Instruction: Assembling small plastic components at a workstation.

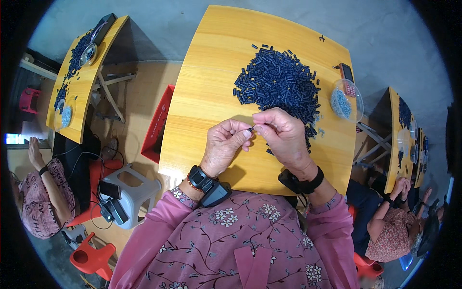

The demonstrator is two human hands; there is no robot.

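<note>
Just in front of a heap of small dark cylindrical pieces (276, 79), my two hands meet over the wooden table (207, 72). Between thumb and fingertips, my left hand (222, 144) pinches one small dark cylindrical piece (250, 129). My right hand (284, 137) touches the end of that piece with its thumb and forefinger pinched together; whatever lies between them is too small to make out. A clear round bowl (358, 108) of small pale bluish pieces (341, 103) stands at the table's right. Several similar pale bits (319, 129) lie beside the heap's right edge.
At the table's right edge lies a red and black device (346, 72). Left of the table, on the floor, is a red box (156, 127). A grey stool (132, 197) holds dark devices with cables. People sit at similar tables on the left (89, 96) and right (393, 144).
</note>
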